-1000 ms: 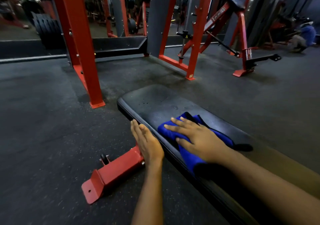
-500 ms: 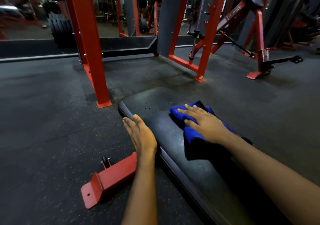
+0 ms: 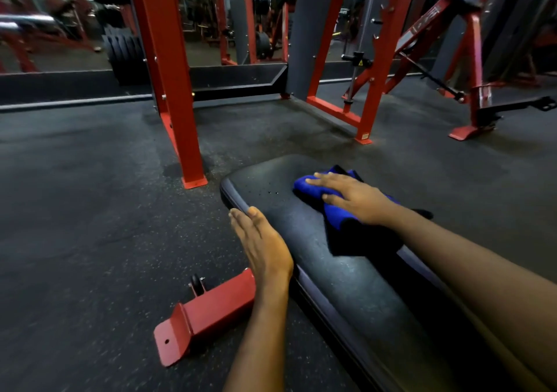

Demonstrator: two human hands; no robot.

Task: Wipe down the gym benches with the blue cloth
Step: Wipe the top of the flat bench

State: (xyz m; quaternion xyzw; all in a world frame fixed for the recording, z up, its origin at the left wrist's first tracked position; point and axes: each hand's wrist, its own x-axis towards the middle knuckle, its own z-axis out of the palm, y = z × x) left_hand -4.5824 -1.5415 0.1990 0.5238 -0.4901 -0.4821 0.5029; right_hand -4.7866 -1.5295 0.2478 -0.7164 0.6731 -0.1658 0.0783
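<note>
A black padded gym bench [image 3: 340,286] runs from the lower right toward the middle of the head view. A blue cloth [image 3: 313,189] lies near its far end. My right hand [image 3: 352,198] presses flat on the cloth with straight, spread fingers. My left hand [image 3: 262,247] rests with straight fingers against the bench's left edge, close to the far corner. Small droplets dot the pad just left of the cloth.
The bench's red foot bar [image 3: 208,313] with a small wheel sticks out on the floor to the left. A red rack upright [image 3: 174,90] stands ahead on the left, more red frames [image 3: 376,69] behind. Dark rubber floor [image 3: 75,210] surrounds the bench.
My right hand has slid the blue cloth along the pad toward the bench's far end. My left hand has moved forward along the left edge with it.
</note>
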